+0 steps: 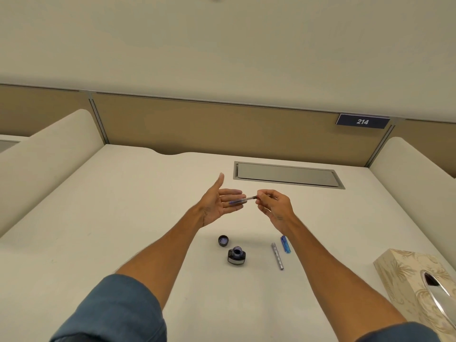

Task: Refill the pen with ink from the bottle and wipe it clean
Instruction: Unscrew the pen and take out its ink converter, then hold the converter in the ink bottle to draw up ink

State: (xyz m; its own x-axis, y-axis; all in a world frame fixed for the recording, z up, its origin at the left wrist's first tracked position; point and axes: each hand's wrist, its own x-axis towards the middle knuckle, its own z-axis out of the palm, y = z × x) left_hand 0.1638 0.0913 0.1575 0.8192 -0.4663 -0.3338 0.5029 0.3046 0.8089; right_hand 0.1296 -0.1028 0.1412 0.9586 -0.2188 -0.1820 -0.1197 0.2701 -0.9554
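Two hands are up over the desk point(123, 218), and between them is the slim clear ink tube point(243, 200) from the pen, blue toward its left end. The right hand point(274, 208) pinches the tube's dark right end between thumb and fingertips and holds it about level. I'd say that grip leaves the clear part uncovered so the ink inside can be read. The left hand point(217, 206) is spread, thumb pointing up, gripping nothing; the tube's blue end lies across its fingers, though I cannot tell whether it touches them or only passes in front. Below the hands, nearer the person, the bottle point(236, 254) stands upright and uncapped with dark ink showing in its mouth. Its lid point(223, 240) lies just beside it to the left, inside up, probably because the filling isn't judged finished. To the right of the bottle the silver barrel point(277, 255) lies flat, with a short blue piece point(285, 244) near its far end, so the pen is in parts and reassembly waits. The tissue box point(404, 275) sits at the desk's right edge, well apart from the bottle but handy for the wiping, which looks not yet begun.
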